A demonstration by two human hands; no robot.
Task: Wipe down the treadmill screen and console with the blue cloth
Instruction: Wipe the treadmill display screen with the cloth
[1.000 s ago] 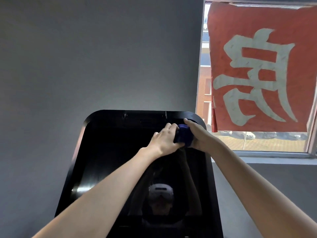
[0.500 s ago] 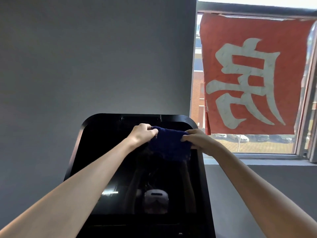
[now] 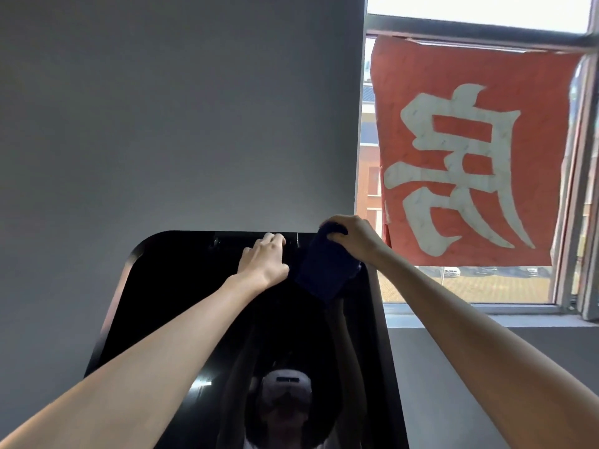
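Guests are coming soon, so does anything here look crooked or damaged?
Yes: the red paper sign on the window hangs tilted, its top edge wrinkled and lifting. The treadmill screen looks intact; the right hand grips the blue cloth.

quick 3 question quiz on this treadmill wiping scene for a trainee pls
1. Which of the hands grips the blue cloth? A left, B right, C both.
2. True or false: the cloth hangs over the lower left corner of the treadmill screen.
3. Fill in: the red banner hangs in front of the ____.
Key: 1 B, the right hand. 2 false, it is at the upper right corner. 3 window.
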